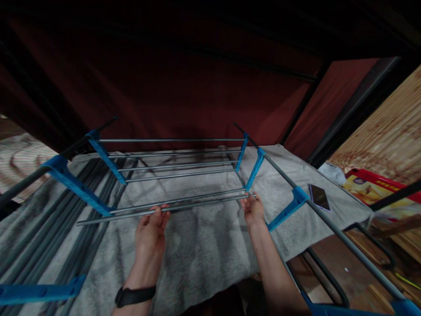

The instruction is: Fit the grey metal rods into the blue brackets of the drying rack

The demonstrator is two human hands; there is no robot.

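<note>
A thin grey metal tube (197,204) runs crosswise in front of me, held at two places. My left hand (153,230) pinches it left of its middle, and my right hand (252,210) grips it near its right end. Its left end sticks out past a blue plastic bracket (80,188). Just behind the held tube, another crossbar (184,200) lies almost parallel to it. The right hand is close to the foot of a blue bracket (255,170) on the rack's right side. Further back, several crossbars (177,166) join the left and right blue brackets.
Several loose grey tubes (36,245) lie on the grey cloth (204,259) at left. A phone (319,197) rests on the cloth at right. A long side pole (348,241) slants across the right. Beyond the cloth are a red-and-yellow package (371,186) and a dark red panel (197,96).
</note>
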